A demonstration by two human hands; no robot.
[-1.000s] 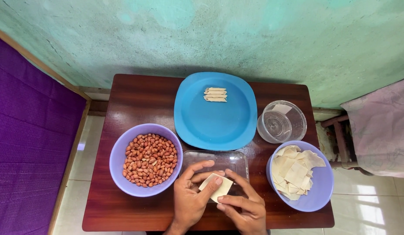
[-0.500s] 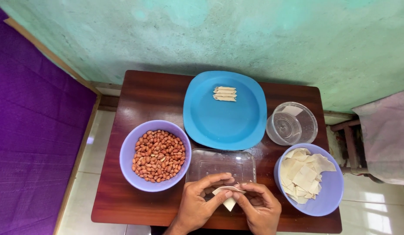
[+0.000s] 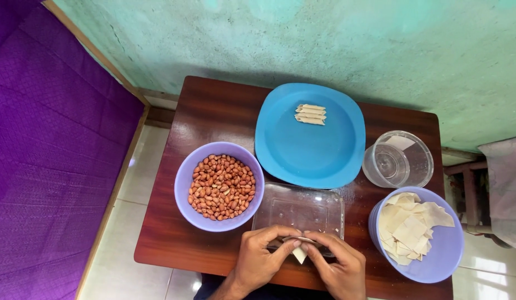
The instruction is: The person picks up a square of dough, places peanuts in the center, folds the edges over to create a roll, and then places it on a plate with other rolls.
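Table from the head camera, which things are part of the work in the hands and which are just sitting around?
In hand or feeding it:
- left hand and right hand, both pinching the pastry piece
- clear tray
- bowl of pastry squares
- bowl of peanuts
- blue plate with finished rolls

Lying about:
- clear round container
- purple cloth

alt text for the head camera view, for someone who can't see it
Seen from above, a person's left hand and right hand together pinch a small pale dough wrapper over a clear plastic tray on a dark wooden table. Around it stand a purple bowl of peanuts, a blue plate holding three rolled pieces, a clear tub and a purple bowl of wrappers.
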